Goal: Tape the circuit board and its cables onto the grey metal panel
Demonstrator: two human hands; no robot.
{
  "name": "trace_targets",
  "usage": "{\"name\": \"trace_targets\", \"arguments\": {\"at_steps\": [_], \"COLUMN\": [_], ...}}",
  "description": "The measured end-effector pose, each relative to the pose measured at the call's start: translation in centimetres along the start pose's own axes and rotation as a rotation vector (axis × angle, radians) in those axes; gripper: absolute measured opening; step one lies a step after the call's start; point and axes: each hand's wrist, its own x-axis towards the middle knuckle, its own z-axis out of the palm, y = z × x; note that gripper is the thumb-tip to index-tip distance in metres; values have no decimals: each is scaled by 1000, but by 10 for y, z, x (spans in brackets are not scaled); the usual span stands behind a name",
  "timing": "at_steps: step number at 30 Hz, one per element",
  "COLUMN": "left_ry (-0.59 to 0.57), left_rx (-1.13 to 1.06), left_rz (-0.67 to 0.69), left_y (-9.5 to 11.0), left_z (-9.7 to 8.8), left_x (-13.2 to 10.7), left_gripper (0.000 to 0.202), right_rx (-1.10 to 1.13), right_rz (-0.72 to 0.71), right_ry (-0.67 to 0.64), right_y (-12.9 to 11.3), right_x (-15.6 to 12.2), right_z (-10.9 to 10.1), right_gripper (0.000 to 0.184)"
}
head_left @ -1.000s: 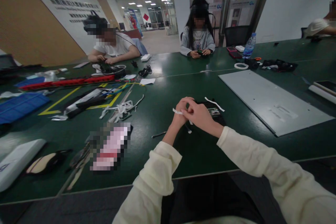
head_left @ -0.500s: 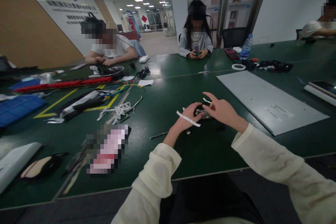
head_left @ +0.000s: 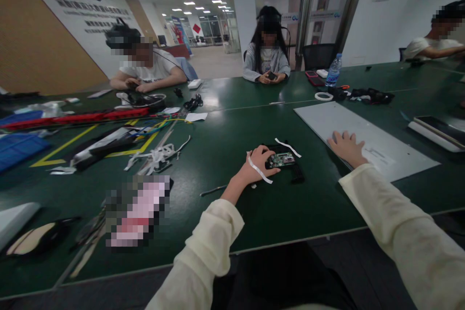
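My left hand (head_left: 257,163) grips the left end of a small green circuit board (head_left: 281,160), thumb near the front edge and fingers over the top. A black frame-like part (head_left: 298,172) lies under and beside the board on the table. Across the back of this hand sticks a white paper strip (head_left: 260,170). Another white strip (head_left: 288,147) curls up behind the board. Off to the right, my right hand (head_left: 348,148) is spread open above the left edge of a flat grey panel (head_left: 374,131); whether it touches the panel I cannot tell.
A heap of white strips (head_left: 160,157) and a phone-like pink item (head_left: 141,210) lie to the left. Blue trays (head_left: 25,150) stand farther left. Tape (head_left: 323,97) and a water bottle (head_left: 333,70) are behind the panel. Several people sit around the green table.
My right hand has left the circuit board and moved right to the grey panel, its fingers spreading. The left hand stays on the board, now more exposed. The view has shifted slightly.
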Motion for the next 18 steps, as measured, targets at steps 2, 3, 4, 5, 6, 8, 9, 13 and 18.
{"name": "trace_targets", "arguments": {"at_steps": [2,3,4,5,6,8,9,13,18], "left_ry": [-3,-1,0,0,0,-7,-13,-50,-36], "left_rx": [14,22,29,37,45,67,79,121,212], "left_rz": [0,-1,0,1,4,15,24,56,54], "left_y": [-2,-3,-4,-5,-5,-6,-6,-5,-1], "left_z": [0,1,1,1,1,-1,-2,-7,-10], "left_x": [3,4,4,5,6,7,8,9,6], "left_gripper": [60,60,59,58,57,55,54,54,56], "right_rx": [-26,-36,-47,-56,-65,-79,-86,-120,-160], "right_rz": [-32,-45,-55,-58,-60,-62,-64,-97,-158], "right_ry": [24,33,36,34,29,11,5,6,39], "right_y": [-1,-2,-2,-2,-2,-3,-4,-8,-13], "right_x": [-1,-1,-1,-1,-1,-2,-2,-7,-14], "right_z": [0,0,-1,-1,-2,-3,-3,-4,-4], "right_gripper": [60,60,60,59,59,59,59,60,60]}}
